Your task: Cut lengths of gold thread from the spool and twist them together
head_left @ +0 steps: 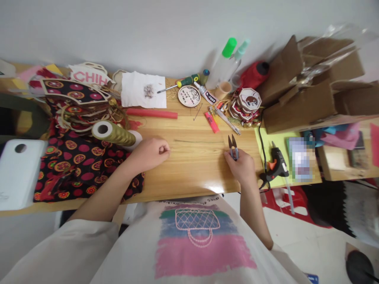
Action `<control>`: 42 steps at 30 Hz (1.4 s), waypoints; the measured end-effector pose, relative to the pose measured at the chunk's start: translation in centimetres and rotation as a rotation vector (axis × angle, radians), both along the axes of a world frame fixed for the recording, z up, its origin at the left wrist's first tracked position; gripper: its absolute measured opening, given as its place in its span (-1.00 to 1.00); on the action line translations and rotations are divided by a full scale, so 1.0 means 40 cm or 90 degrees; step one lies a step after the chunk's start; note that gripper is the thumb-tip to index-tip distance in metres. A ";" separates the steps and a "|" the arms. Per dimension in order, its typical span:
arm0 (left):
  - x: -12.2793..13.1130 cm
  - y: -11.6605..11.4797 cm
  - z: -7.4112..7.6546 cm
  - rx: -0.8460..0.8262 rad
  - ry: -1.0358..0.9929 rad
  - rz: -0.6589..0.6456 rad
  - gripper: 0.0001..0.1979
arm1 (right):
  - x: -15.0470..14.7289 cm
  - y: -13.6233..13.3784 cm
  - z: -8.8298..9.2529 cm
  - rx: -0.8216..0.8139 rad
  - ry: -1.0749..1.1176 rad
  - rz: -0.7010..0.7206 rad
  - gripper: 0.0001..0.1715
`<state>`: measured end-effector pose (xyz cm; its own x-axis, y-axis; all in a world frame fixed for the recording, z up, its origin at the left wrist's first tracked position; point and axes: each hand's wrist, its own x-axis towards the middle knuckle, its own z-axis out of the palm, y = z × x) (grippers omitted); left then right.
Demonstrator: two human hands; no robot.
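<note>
My left hand (150,152) rests on the wooden table (195,169) with its fingers curled in a loose fist; whether it pinches anything is too small to tell. A thin dark wire (194,141) lies on the wood just right of it. My right hand (242,165) is closed around small thread snips (233,145), whose two blades point away from me and stand slightly apart. A gold ribbon spool (114,133) lies just left of my left hand.
Patterned red-and-black fabric (74,165) covers the table's left part, with craft pieces piled behind. At the back lie a red tube (152,114), a screwdriver (180,83), glue bottles (222,63) and a round badge (189,96). A glue gun (276,163) and cardboard boxes (308,94) stand right.
</note>
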<state>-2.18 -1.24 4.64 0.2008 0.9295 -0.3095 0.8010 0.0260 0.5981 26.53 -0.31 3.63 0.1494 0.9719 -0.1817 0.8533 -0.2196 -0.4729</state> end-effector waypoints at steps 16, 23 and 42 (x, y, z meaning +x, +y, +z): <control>0.002 0.000 0.000 -0.007 0.018 -0.007 -0.83 | 0.018 0.001 -0.016 -0.031 0.090 -0.046 -0.73; 0.001 0.001 0.001 -0.008 0.012 -0.011 -0.84 | 0.016 -0.010 -0.029 -0.008 0.314 -0.137 -0.60; 0.000 0.002 0.006 -0.025 0.019 -0.012 -0.84 | -0.042 -0.035 0.039 0.191 0.585 -0.239 -0.49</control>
<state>-2.18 -1.17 4.86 0.2083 0.9128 -0.3514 0.8191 0.0336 0.5727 24.87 -1.71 5.21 0.3782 0.9155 -0.1372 0.0363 -0.1627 -0.9860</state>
